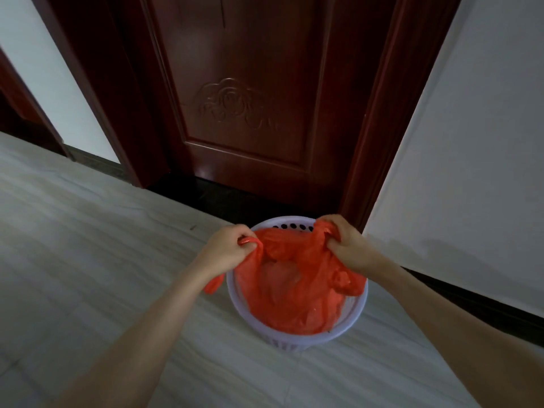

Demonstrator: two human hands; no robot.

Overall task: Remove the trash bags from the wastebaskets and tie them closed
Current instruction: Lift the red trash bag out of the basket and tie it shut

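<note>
we see a thin, crinkled, glossy plastic bag point(297, 293), a perforated matt plastic wastebasket point(357, 316), a glossy carved wooden door point(244, 113), smooth floor tiles point(88, 231).

Tile floor point(88, 231) w/ wastebasket point(357, 315)

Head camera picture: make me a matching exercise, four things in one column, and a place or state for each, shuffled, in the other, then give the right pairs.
Column one:
1. trash bag
2. wastebasket
3. left hand
4. door

Column two:
A. closed, dark red wood, behind the basket
B. red, still sitting inside the basket
C. pale, perforated, standing on the floor
D. grips the bag's edge on the side away from the white wall

Pairs: 1-B, 2-C, 3-D, 4-A
</note>
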